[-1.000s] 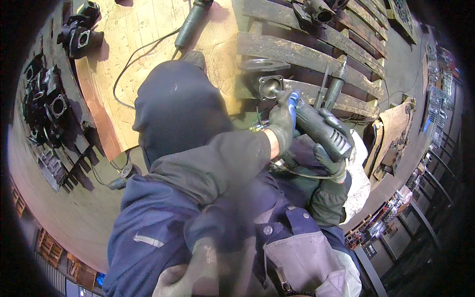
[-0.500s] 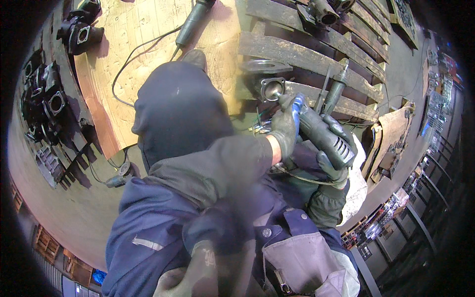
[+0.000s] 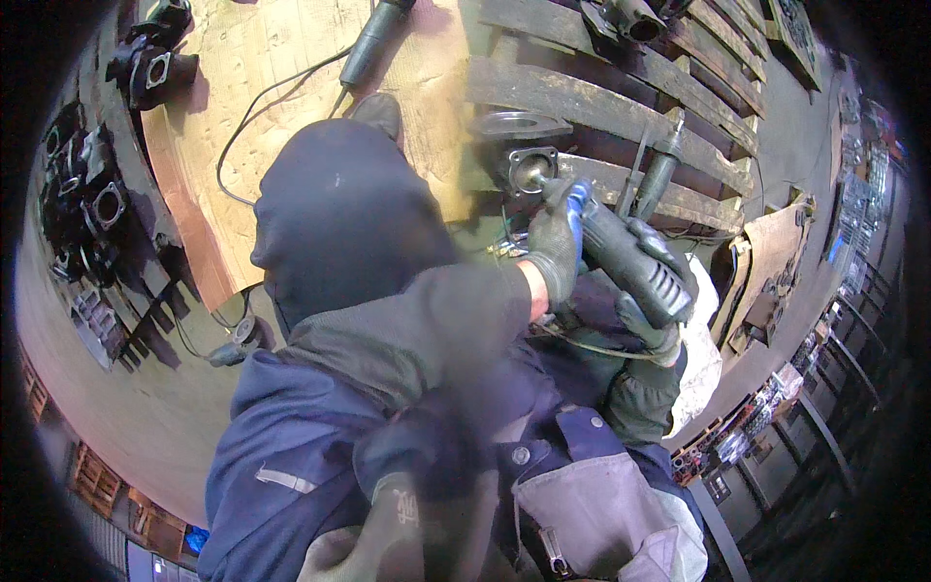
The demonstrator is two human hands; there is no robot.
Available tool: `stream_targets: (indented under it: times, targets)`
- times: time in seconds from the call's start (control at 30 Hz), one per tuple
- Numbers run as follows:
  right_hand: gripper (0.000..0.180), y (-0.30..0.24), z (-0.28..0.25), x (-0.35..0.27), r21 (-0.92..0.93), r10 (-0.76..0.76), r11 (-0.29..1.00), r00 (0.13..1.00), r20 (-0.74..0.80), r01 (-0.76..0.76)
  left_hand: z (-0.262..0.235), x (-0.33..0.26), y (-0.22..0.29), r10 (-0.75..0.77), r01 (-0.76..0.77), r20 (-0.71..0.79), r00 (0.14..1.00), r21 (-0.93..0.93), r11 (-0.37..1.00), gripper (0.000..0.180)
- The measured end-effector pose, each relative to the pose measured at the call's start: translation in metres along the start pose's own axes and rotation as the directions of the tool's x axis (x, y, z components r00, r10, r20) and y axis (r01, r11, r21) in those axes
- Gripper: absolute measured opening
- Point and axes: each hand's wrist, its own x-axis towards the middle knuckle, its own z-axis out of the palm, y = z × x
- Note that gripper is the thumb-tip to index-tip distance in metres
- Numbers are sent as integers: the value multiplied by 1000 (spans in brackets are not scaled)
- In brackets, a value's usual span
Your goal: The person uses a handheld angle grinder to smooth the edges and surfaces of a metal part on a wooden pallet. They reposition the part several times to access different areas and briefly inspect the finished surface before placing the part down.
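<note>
Both my hands wear dark gloves and grip a black straight die grinder. My left hand is wrapped round its front end, beside a blue part of the tool. My right hand holds the rear of the body, near the vent slots. The grinder's tip reaches into the round flanged opening of a metal casting at the pallet's near edge. Just beyond that opening is a round metal flange. How deep the tip goes is hidden.
A wooden pallet carries another straight grinder and more castings. A third grinder lies with its cord on a tan board. Dark castings crowd the left pallet; an angle grinder rests on the floor.
The view has shifted very slightly. Both hands keep their hold on the die grinder, and its tip stays at the casting's opening.
</note>
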Motion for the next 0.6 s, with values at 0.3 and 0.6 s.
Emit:
stream_targets:
  times: [0.3,0.6]
  targets:
    - [76,-4,6,14,115,87,990,996,-4,-86,-6,16,-3,-41,41,-15,999,-14,999,72]
    - [72,-13,8,21,128,50,991,999,12,-51,-7,24,-10,-71,71,16,997,-28,997,74]
